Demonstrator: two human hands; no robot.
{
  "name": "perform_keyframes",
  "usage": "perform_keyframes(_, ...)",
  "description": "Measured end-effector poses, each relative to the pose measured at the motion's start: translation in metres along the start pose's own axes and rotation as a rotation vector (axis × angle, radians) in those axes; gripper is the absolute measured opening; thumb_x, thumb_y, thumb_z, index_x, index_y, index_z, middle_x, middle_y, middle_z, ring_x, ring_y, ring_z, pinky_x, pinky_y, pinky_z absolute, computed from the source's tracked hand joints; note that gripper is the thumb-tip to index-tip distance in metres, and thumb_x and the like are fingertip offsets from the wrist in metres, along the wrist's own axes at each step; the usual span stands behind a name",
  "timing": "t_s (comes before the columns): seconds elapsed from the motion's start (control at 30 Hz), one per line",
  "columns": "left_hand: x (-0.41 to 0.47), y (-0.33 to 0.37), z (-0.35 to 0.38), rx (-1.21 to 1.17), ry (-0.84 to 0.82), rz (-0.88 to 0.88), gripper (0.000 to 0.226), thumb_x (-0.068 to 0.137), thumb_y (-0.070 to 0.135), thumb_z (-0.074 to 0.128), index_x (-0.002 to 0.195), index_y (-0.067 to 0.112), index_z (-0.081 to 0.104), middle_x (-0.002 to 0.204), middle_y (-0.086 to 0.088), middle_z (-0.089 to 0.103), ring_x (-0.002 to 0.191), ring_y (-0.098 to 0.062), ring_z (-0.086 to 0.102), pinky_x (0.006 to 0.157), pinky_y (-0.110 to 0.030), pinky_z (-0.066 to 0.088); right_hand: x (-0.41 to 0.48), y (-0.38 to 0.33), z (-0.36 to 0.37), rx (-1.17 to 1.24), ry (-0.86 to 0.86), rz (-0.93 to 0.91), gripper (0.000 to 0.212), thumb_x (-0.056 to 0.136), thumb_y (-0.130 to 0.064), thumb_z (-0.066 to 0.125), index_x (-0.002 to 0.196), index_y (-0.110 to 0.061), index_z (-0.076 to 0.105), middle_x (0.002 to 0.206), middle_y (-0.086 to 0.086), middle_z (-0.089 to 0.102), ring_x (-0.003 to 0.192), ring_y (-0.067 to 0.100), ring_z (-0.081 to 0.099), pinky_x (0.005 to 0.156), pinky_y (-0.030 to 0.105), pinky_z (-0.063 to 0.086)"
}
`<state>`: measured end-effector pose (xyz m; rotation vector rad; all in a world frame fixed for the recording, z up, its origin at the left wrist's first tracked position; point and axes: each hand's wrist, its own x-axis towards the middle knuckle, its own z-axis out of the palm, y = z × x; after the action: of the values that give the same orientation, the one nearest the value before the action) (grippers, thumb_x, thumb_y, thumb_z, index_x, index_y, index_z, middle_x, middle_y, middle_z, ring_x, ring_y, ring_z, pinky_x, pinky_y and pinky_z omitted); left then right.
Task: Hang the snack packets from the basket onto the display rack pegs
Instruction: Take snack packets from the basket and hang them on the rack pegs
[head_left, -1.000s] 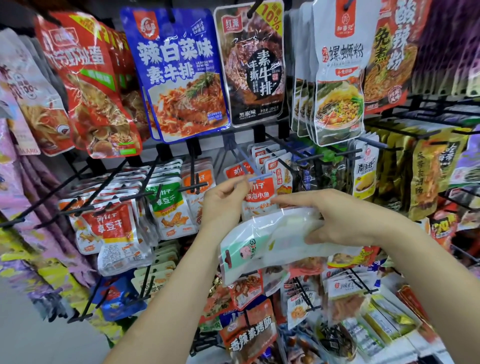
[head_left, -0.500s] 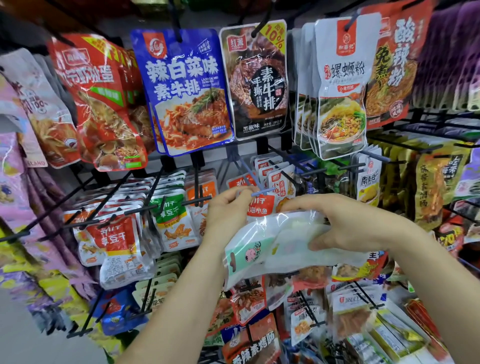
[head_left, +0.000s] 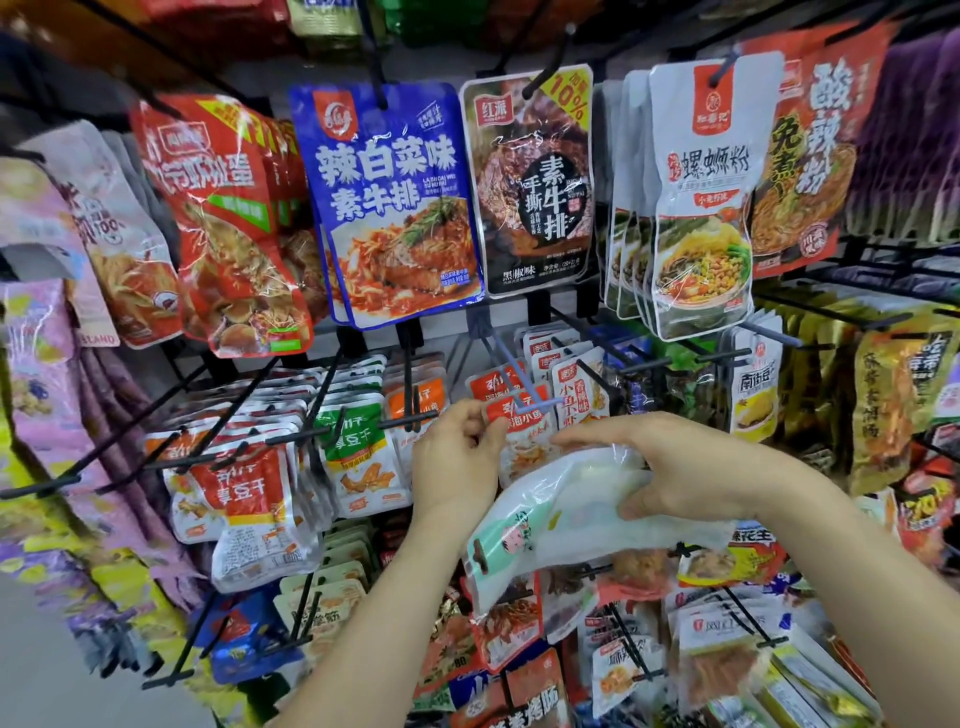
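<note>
Grip of left hand (head_left: 457, 460) pinches red packet (head_left: 525, 435); grip of right hand (head_left: 680, 467) curls round white packets (head_left: 566, 522).

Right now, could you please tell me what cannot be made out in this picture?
- The basket: outside the head view.
- Whether the orange packet is on the blue peg: the left hand pinching it covers its hole.
- Print on the white packet: the right hand gripping it and glare hide it.
- Print on the far-left packets: blurred.
</note>
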<state>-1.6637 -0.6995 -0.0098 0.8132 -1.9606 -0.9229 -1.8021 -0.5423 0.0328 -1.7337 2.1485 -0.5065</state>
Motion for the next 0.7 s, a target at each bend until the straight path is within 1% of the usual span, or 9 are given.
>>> perform_keyframes(0.07, 0.004, 0.003, -0.001, 0.043, 0.048, 0.005, 0.006, 0.093, 0.020, 0.062, 0.096, 0.020, 0.067, 0.082, 0.011, 0.064, 0.084, -0.017, 0.064, 0.078, -0.027, 0.050, -0.004, 0.001, -0.002, 0.007, 0.020, 0.006, 0.079, 0.082, -0.010, 0.075, 0.138, -0.052, 0.039, 0.145, -0.029, 0.039, 0.133, 0.000, 0.038, 0.109, 0.027, 0.037)
perform_keyframes(0.1, 0.006, 0.005, -0.002, 0.084, 0.080, 0.006, 0.013, 0.094, 0.021, 0.061, 0.104, 0.014, 0.067, 0.085, 0.010, 0.062, 0.084, -0.016, 0.062, 0.074, -0.023, 0.045, -0.007, 0.001, -0.003, 0.021, 0.033, 0.011, 0.074, 0.082, -0.011, 0.075, 0.135, -0.052, 0.043, 0.139, -0.031, 0.043, 0.128, -0.003, 0.042, 0.105, 0.021, 0.039)
perform_keyframes(0.17, 0.013, 0.009, -0.002, 0.129, 0.090, -0.043, 0.020, 0.096, 0.023, 0.057, 0.110, 0.011, 0.065, 0.089, 0.007, 0.060, 0.082, -0.012, 0.056, 0.069, -0.022, 0.038, -0.015, 0.005, -0.004, 0.092, 0.079, 0.036, 0.064, 0.081, -0.012, 0.077, 0.121, -0.053, 0.049, 0.121, -0.034, 0.052, 0.107, -0.010, 0.054, 0.085, 0.008, 0.045)
perform_keyframes(0.27, 0.022, 0.013, -0.001, 0.119, 0.071, -0.146, 0.020, 0.096, 0.022, 0.057, 0.109, 0.011, 0.067, 0.096, 0.001, 0.068, 0.083, -0.013, 0.057, 0.063, -0.022, 0.034, -0.032, 0.015, 0.002, 0.327, 0.152, 0.134, 0.055, 0.078, -0.009, 0.080, 0.118, -0.039, 0.057, 0.107, -0.015, 0.067, 0.070, -0.004, 0.064, 0.051, 0.011, 0.048)
perform_keyframes(0.33, 0.020, 0.008, 0.001, 0.064, 0.065, -0.123, 0.022, 0.096, 0.021, 0.056, 0.113, 0.013, 0.068, 0.106, -0.001, 0.071, 0.091, -0.013, 0.063, 0.068, -0.019, 0.039, -0.044, 0.020, 0.009, 0.487, 0.207, 0.151, 0.049, 0.076, -0.003, 0.080, 0.115, -0.028, 0.063, 0.104, -0.006, 0.073, 0.072, 0.003, 0.069, 0.052, 0.018, 0.053)
perform_keyframes(0.43, -0.001, -0.001, -0.003, -0.147, 0.046, -0.119, 0.028, 0.099, 0.017, 0.049, 0.125, 0.019, 0.062, 0.111, 0.003, 0.070, 0.090, -0.016, 0.070, 0.085, -0.033, 0.055, -0.059, 0.021, 0.031, 0.715, 0.221, 0.213, 0.045, 0.074, -0.002, 0.080, 0.110, -0.024, 0.064, 0.095, 0.003, 0.076, 0.075, 0.031, 0.074, 0.062, 0.056, 0.058)
perform_keyframes(0.5, -0.029, -0.006, -0.010, -0.245, 0.070, -0.179, 0.032, 0.101, 0.018, 0.045, 0.131, 0.022, 0.055, 0.115, 0.009, 0.065, 0.091, -0.010, 0.068, 0.089, -0.038, 0.055, -0.065, 0.023, 0.052, 0.859, 0.231, 0.237, 0.048, 0.072, 0.000, 0.081, 0.113, -0.021, 0.065, 0.099, 0.007, 0.076, 0.083, 0.040, 0.072, 0.071, 0.069, 0.052)
perform_keyframes(0.6, -0.086, -0.006, -0.016, -0.248, 0.057, -0.193, 0.031, 0.096, 0.027, 0.055, 0.126, 0.035, 0.052, 0.119, 0.017, 0.060, 0.102, 0.008, 0.056, 0.089, -0.020, 0.045, -0.069, 0.019, 0.081, 1.170, 0.309, 0.250, 0.061, 0.063, 0.004, 0.083, 0.119, -0.007, 0.062, 0.104, 0.015, 0.074, 0.092, 0.039, 0.071, 0.073, 0.054, 0.059)
perform_keyframes(0.7, -0.133, 0.001, -0.011, -0.340, -0.035, -0.227, 0.058, 0.083, 0.022, 0.072, 0.118, 0.056, 0.041, 0.119, 0.020, 0.054, 0.099, 0.007, 0.056, 0.078, -0.017, 0.047, -0.072, 0.010, 0.102, 1.411, 0.447, 0.206, 0.078, 0.034, -0.019, 0.100, 0.105, -0.007, 0.070, 0.102, 0.021, 0.073, 0.088, 0.035, 0.072, 0.066, 0.038, 0.060)
